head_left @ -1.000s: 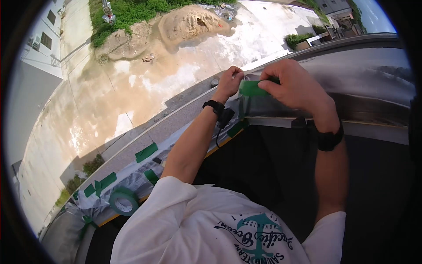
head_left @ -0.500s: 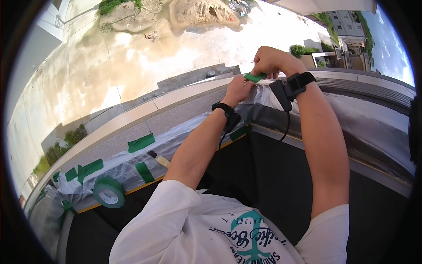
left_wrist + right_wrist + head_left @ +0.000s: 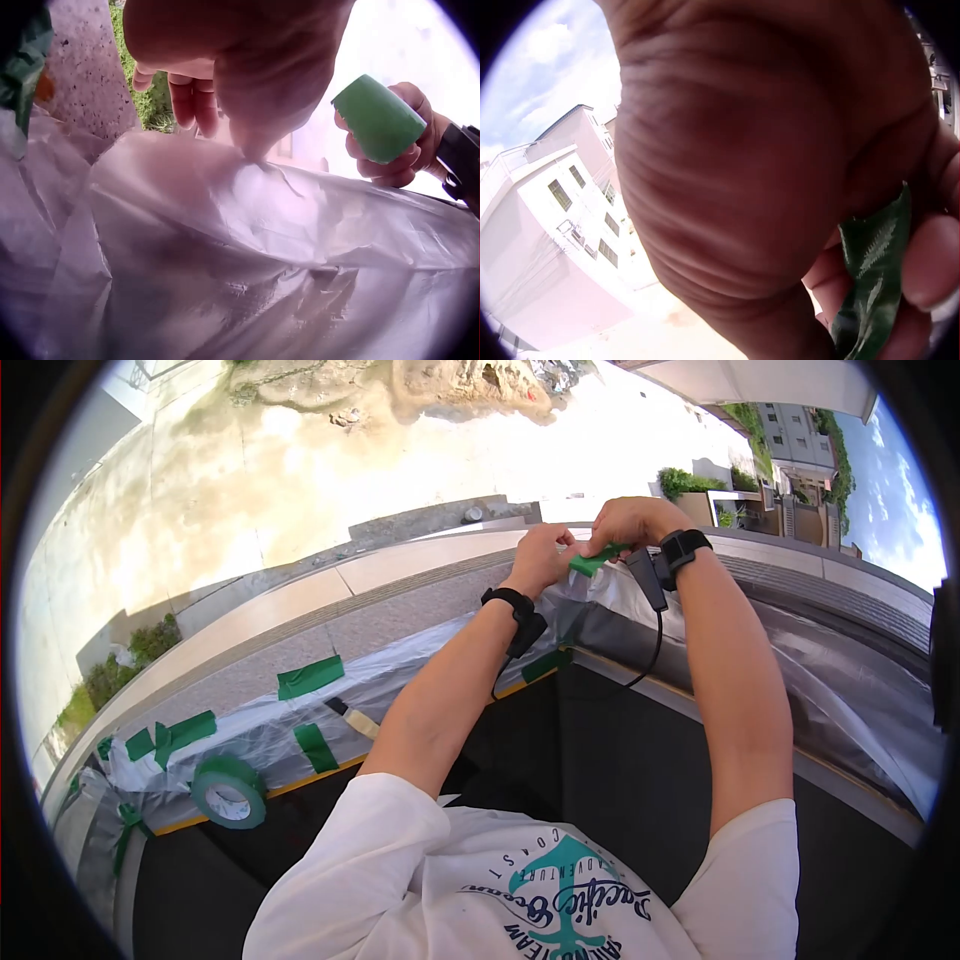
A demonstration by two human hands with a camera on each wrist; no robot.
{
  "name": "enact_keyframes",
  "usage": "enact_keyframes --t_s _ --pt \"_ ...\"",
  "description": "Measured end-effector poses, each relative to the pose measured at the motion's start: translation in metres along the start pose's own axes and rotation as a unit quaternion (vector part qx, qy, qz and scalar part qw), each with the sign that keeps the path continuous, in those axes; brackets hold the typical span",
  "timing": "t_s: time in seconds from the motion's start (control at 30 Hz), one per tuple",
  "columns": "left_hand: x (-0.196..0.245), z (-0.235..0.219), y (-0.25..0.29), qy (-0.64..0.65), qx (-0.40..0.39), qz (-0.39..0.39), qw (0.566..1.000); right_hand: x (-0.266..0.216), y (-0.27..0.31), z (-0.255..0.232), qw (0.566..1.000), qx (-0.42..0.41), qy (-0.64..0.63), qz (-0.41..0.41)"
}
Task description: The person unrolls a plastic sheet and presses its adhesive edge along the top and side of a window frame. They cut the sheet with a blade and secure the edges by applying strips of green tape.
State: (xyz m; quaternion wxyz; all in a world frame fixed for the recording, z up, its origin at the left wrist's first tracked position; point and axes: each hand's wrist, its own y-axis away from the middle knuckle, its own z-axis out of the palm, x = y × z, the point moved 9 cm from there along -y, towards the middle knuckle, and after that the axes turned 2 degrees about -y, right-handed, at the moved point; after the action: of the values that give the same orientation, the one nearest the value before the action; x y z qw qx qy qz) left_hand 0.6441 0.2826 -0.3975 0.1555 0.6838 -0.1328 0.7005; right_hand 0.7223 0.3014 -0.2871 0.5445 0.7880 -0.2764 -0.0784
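In the head view my left hand [image 3: 541,561] is at the corner of the ledge, and in the left wrist view that hand [image 3: 247,67] pinches the top edge of the clear plastic film [image 3: 187,217] between thumb and finger. Just right of it, my right hand [image 3: 640,522] pinches a short strip of green tape [image 3: 592,563]. The strip [image 3: 379,118] hangs from the right hand's fingers [image 3: 390,174], apart from the film in the left wrist view. The right wrist view shows the tape [image 3: 873,277] between curled fingers.
A roll of green tape [image 3: 228,792] rests against the film-covered ledge at the left. Green tape pieces [image 3: 310,677] lie along that ledge, near a brush-like tool [image 3: 354,718]. Beyond the stone rim [image 3: 400,576] is paved ground far below. Dark panels are beneath the arms.
The right hand has come in beside the left at the corner, with the tape strip still in its fingers. The camera view has shifted, and the tape roll appears farther left.
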Motion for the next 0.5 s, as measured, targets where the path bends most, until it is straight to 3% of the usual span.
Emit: enact_keyframes --t_s 0.1,0.2,0.3,0.43,0.5 --pt "-0.003 0.011 -0.003 0.101 -0.040 0.006 0.994 0.000 -0.008 -0.008 0.999 0.027 0.047 -0.005" --pt "-0.017 0.025 -0.003 0.150 -0.107 -0.058 0.981 -0.005 -0.011 -0.012 0.991 0.044 0.123 -0.020" --pt "-0.016 0.027 -0.007 0.152 -0.154 -0.056 0.975 -0.009 -0.010 -0.016 0.990 0.047 0.136 -0.009" --pt "-0.014 0.026 -0.009 0.139 -0.164 -0.049 0.975 -0.013 -0.013 -0.017 0.989 0.036 0.141 -0.012" --pt "-0.021 0.025 -0.007 0.118 -0.146 -0.086 0.979 -0.015 -0.016 -0.017 0.987 0.030 0.155 -0.011"
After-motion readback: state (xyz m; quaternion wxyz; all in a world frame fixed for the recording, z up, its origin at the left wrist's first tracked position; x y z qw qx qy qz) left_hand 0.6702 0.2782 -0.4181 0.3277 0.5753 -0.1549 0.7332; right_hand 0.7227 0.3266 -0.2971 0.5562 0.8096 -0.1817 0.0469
